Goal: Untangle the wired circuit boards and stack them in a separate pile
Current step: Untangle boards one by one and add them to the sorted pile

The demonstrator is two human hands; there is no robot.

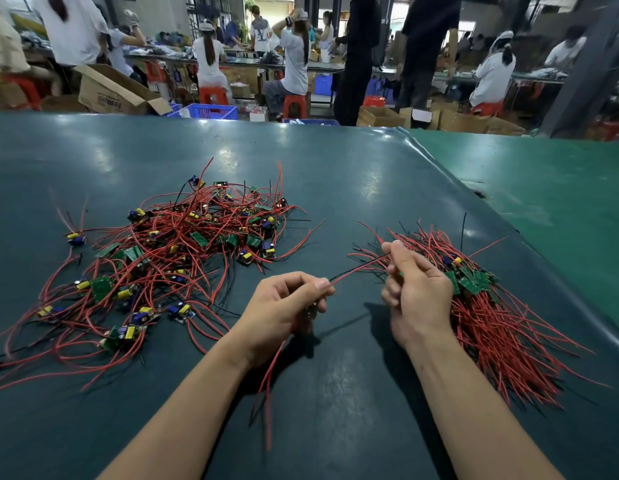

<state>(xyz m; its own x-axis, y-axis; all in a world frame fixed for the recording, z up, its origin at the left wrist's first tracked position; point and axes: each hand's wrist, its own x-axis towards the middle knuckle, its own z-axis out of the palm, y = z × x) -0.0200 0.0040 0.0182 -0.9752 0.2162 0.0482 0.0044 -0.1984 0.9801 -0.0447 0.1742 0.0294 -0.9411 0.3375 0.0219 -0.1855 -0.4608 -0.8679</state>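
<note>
Tangled boards (169,251) left, stack (481,306) right (red-wired)

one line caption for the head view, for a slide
Both hands, left hand and right hand, hold red wires between a tangled pile and a sorted stack.

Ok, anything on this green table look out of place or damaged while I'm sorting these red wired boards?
One small green circuit board with a blue part lies apart, left of the tangled heap of red-wired boards. A dark tear-like mark sits by the raised seam in the dark green table mat. Nothing else stands out.
</note>
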